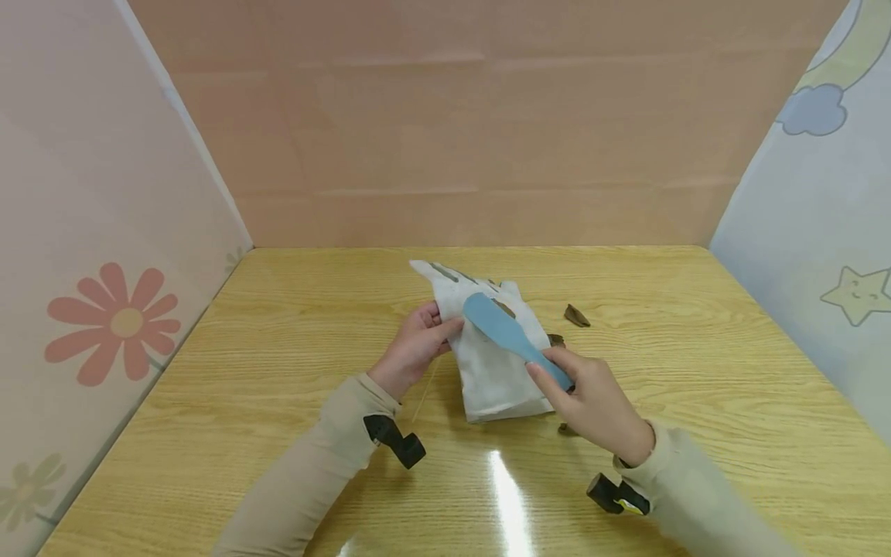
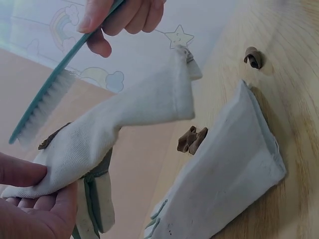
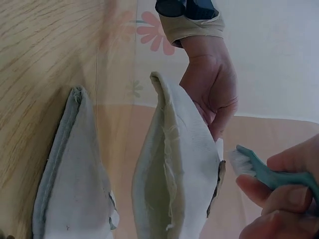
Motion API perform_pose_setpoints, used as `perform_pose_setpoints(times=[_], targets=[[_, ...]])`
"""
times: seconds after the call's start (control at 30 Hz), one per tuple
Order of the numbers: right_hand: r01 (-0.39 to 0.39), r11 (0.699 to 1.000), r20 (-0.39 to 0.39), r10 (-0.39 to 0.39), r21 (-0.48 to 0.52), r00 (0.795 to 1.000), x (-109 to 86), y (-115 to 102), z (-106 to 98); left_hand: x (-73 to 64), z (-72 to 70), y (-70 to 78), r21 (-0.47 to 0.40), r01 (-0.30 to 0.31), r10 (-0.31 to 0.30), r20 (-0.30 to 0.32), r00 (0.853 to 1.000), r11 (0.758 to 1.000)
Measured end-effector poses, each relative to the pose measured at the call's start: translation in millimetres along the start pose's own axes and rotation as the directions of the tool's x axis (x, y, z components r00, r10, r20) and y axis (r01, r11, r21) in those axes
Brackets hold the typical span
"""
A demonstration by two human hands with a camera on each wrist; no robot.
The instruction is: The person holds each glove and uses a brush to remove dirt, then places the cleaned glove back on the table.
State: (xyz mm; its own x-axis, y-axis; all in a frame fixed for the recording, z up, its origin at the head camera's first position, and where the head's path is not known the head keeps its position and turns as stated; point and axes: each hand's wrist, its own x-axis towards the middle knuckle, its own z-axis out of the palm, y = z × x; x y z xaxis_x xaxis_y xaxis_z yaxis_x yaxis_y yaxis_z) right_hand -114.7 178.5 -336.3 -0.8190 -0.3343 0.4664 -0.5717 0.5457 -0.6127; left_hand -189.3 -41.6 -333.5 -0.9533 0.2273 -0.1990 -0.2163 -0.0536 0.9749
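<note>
My left hand (image 1: 414, 344) holds a white cloth work glove (image 2: 142, 99) with green trim, thumb on top and fingers underneath. In the right wrist view its cuff gapes toward the camera. A curled brown leaf piece (image 2: 54, 136) clings to the glove's upper side. In my right hand (image 1: 592, 394) is a blue brush (image 1: 504, 329), gripped by the handle. Its white bristles (image 2: 50, 102) face down, a little apart from the cloth near the leaf piece. A second white glove (image 2: 234, 159) lies on the table beneath the held one.
Brown curled leaf pieces lie on the wooden table (image 1: 278, 340): one (image 1: 576, 316) beyond the gloves, another (image 1: 555, 340) at their right side, and one (image 1: 567, 429) near my right hand. Patterned panels enclose the table at left, back and right.
</note>
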Motion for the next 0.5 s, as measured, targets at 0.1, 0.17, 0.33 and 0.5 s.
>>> perform_pose_setpoints(times=[0.1, 0.17, 0.33, 0.5], targets=[[0.002, 1.0, -0.002, -0.002, -0.006, 1.0, 0.5, 1.1, 0.8, -0.7, -0.7, 0.9, -0.018, 0.009, -0.009, -0.009, 1.0, 1.0], [-0.006, 1.0, -0.002, 0.006, -0.009, 1.0, 0.2, 2.2, 0.3, -0.9, -1.8, 0.9, -0.028, 0.015, -0.016, -0.016, 1.0, 0.999], [-0.043, 0.999, -0.004, 0.043, -0.016, 0.999, -0.7, 4.0, -1.8, -0.7, -3.8, 0.1, -0.043, 0.021, -0.022, -0.03, 0.999, 0.999], [-0.067, 0.998, -0.005, 0.067, -0.021, 0.998, -1.0, 5.2, -2.6, 0.2, -4.6, -0.9, -0.059, 0.018, -0.02, -0.033, 0.999, 0.998]])
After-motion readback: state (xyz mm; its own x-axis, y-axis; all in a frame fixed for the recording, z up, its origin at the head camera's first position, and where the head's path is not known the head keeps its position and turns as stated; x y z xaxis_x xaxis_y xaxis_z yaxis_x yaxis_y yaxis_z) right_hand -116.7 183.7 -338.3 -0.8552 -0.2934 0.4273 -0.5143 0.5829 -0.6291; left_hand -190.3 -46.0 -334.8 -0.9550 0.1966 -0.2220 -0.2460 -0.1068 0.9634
